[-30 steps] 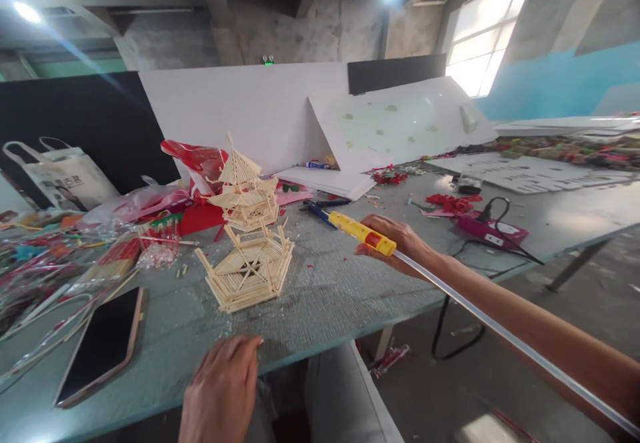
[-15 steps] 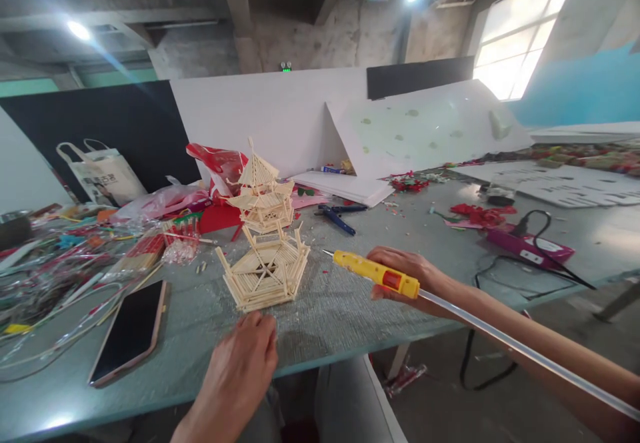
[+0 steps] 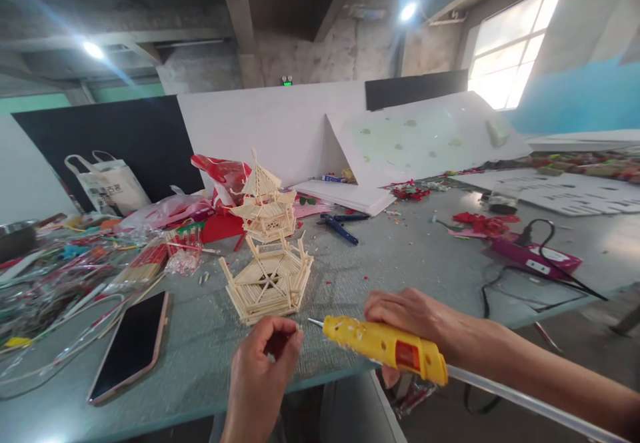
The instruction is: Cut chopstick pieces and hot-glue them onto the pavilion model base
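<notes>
My right hand (image 3: 407,316) is wrapped round a yellow glue gun (image 3: 385,350), with a long clear glue stick (image 3: 520,396) running out of its back. The gun's metal nozzle points left, close to my left fingertips. My left hand (image 3: 267,370) is closed in a pinch at the table's front edge; a tiny pale bit shows at the fingertips, too small to name. Just beyond it stands a hexagonal base of thin wooden sticks (image 3: 270,280) with short upright posts. Behind that base is a tiered pagoda model (image 3: 265,206) of the same sticks.
A phone (image 3: 131,346) lies at the left, beside a heap of plastic-wrapped craft material (image 3: 65,303). Blue pliers (image 3: 343,226) rest behind the models. To the right are a purple power strip (image 3: 535,256) with a black cable and red scraps (image 3: 485,223). White boards (image 3: 345,196) lie farther back.
My left hand has turned up into a pinch and moved right. The glue gun has come lower and nearer, its nozzle now beside my left fingertips.
</notes>
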A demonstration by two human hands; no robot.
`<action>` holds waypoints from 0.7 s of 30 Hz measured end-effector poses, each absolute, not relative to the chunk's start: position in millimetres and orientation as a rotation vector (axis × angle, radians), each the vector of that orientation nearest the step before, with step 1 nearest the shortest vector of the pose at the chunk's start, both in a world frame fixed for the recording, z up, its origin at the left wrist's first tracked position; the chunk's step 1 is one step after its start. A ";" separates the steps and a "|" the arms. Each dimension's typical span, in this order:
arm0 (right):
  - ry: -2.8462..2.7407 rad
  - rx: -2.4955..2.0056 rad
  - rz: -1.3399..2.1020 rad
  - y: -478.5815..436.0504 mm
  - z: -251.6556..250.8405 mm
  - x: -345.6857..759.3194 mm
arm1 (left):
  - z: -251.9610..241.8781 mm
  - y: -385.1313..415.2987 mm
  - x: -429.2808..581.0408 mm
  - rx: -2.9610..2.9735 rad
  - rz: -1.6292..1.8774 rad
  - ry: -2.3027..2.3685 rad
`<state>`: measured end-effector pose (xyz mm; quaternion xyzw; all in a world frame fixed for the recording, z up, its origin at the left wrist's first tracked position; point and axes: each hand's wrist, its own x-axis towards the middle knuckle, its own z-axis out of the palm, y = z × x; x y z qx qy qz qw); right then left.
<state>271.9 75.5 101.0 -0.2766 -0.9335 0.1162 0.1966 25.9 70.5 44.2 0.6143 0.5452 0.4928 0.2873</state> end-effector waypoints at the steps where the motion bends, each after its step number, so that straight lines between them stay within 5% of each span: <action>1: -2.627 -0.796 0.348 73.9 102.0 270.5 | 45.6 69.4 26.3 1.696 1.342 1.476; 21: -2.693 -0.849 0.324 73.7 107.8 262.8 | 46.3 63.0 27.5 2.089 1.501 1.613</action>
